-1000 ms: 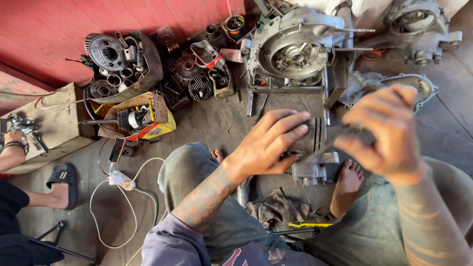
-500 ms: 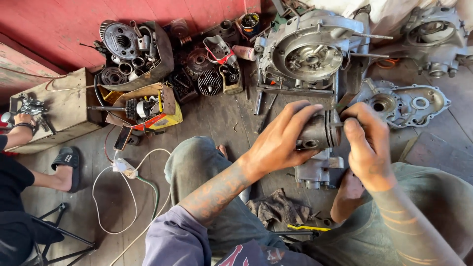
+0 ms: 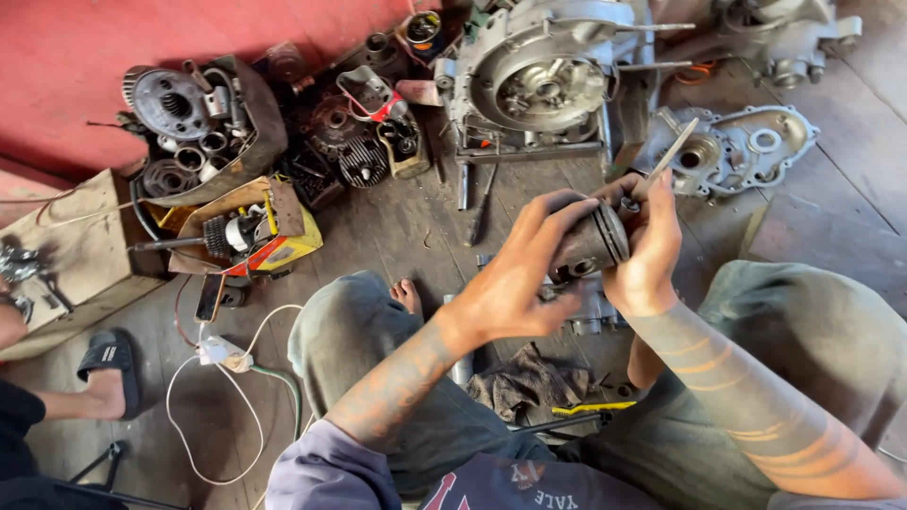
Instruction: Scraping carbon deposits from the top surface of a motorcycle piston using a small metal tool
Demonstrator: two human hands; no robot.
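Observation:
Seated on the wooden floor, I hold a dark metal piston [image 3: 588,247] in front of my knees. My left hand [image 3: 515,279] wraps around its skirt from the left, fingers spread over the top. My right hand [image 3: 645,253] cups the piston's crown end and pinches a thin flat metal blade [image 3: 673,151] that points up and to the right. A grey engine part [image 3: 590,316] lies on the floor just beneath both hands, mostly hidden.
A large engine crankcase [image 3: 539,85] and a crankcase cover [image 3: 742,151] lie ahead. A tray of engine parts [image 3: 198,123], finned cylinder heads [image 3: 359,161], a yellow box [image 3: 274,241], a white cable [image 3: 222,354], a rag [image 3: 529,382] and another person's sandalled foot [image 3: 109,364] surround me.
My left hand left the part on the floor and closed on the piston. Both hands raised and tilted it, and the blade now shows in my right hand.

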